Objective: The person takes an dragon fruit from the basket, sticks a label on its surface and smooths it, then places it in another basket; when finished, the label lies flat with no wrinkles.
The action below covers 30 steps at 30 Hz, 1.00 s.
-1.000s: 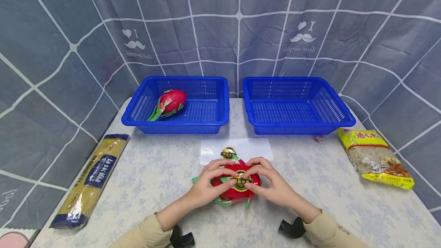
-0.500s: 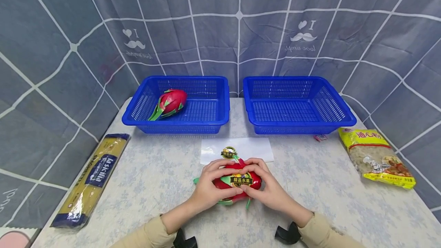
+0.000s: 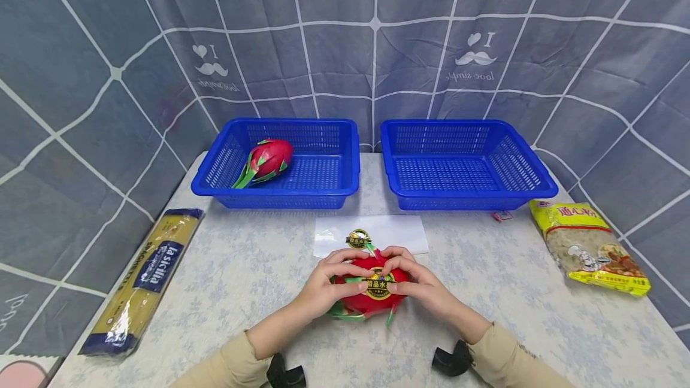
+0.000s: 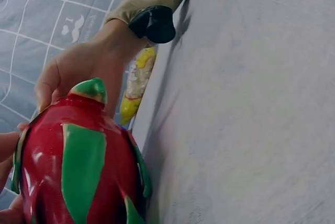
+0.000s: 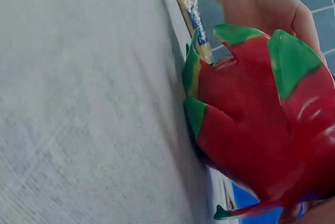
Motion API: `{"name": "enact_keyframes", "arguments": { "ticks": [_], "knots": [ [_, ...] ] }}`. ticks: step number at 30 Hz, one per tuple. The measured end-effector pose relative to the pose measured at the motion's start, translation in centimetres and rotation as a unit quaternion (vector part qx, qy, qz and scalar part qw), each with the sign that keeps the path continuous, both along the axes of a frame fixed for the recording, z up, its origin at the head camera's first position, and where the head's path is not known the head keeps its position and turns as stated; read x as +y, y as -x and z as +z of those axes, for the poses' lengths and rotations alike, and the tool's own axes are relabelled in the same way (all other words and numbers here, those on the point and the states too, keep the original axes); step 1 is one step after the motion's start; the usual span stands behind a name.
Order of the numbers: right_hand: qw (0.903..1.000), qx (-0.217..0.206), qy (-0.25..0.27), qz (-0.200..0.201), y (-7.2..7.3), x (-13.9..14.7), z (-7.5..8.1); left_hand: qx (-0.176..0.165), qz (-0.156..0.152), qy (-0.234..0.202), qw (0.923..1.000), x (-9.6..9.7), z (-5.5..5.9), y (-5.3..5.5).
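Close to the table's front edge lies a red dragon fruit with green-tipped scales, cupped between both hands. A round black-and-gold label sticker sits on its upper face. My left hand curls over the fruit's left side, thumb and forefinger at the sticker's left end. From the other side my right hand holds the fruit, thumb and fingertips at the sticker's right end. The left wrist view has the dragon fruit up close, with the right hand behind it. Both palms are partly hidden.
Beyond the fruit lies a white backing sheet bearing another sticker. Behind stand two blue baskets, the left basket holding a second dragon fruit, the right basket beside it. Spaghetti lies left, a yellow pasta bag right.
Fingers and thumbs of both hands have shifted across the sticker, ending spread toward its two ends with its middle exposed. The dragon fruit has stayed in about the same place.
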State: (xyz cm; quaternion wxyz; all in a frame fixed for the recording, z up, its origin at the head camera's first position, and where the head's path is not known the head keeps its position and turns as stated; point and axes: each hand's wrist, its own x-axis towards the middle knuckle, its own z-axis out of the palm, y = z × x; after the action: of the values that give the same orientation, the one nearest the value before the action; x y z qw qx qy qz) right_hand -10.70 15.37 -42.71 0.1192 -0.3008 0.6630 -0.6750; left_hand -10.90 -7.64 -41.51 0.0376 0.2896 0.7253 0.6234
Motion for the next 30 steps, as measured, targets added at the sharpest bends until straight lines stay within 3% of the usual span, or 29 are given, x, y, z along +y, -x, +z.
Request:
{"name": "enact_keyframes", "arguments": {
  "ticks": [3, 6, 13, 19, 23, 27, 30],
  "knots": [
    [0.9999, 0.011, -0.004, 0.003, 0.1, 0.1, -0.1, -0.036, -0.012, -0.003, 0.9993, -0.1, 0.1, 0.2],
    [0.9992, 0.031, -0.021, -0.010, 0.0, -0.1, -0.2, -0.048, -0.003, -0.006, 0.9988, -0.2, 0.1, 0.2],
    [0.9908, 0.074, -0.063, -0.094, -0.7, -1.2, 0.0, -0.005, 0.040, -0.020, 0.9990, 0.3, -0.1, -0.2],
    [0.9804, 0.106, -0.079, -0.146, -1.1, -1.7, 0.1, 0.028, 0.043, -0.012, 0.9986, 0.4, -0.4, -0.1],
    [0.9846, 0.101, -0.079, -0.119, -0.8, -1.4, 0.0, 0.009, 0.020, -0.012, 0.9997, 0.1, -0.1, 0.0],
    [0.9954, 0.055, -0.056, -0.054, -0.3, -0.6, -0.1, -0.022, -0.020, -0.021, 0.9993, -0.2, 0.3, 0.2],
    [0.9986, 0.036, -0.032, -0.021, 0.0, -0.3, -0.2, -0.037, -0.032, -0.023, 0.9986, -0.3, 0.5, 0.4]
  ]
}}
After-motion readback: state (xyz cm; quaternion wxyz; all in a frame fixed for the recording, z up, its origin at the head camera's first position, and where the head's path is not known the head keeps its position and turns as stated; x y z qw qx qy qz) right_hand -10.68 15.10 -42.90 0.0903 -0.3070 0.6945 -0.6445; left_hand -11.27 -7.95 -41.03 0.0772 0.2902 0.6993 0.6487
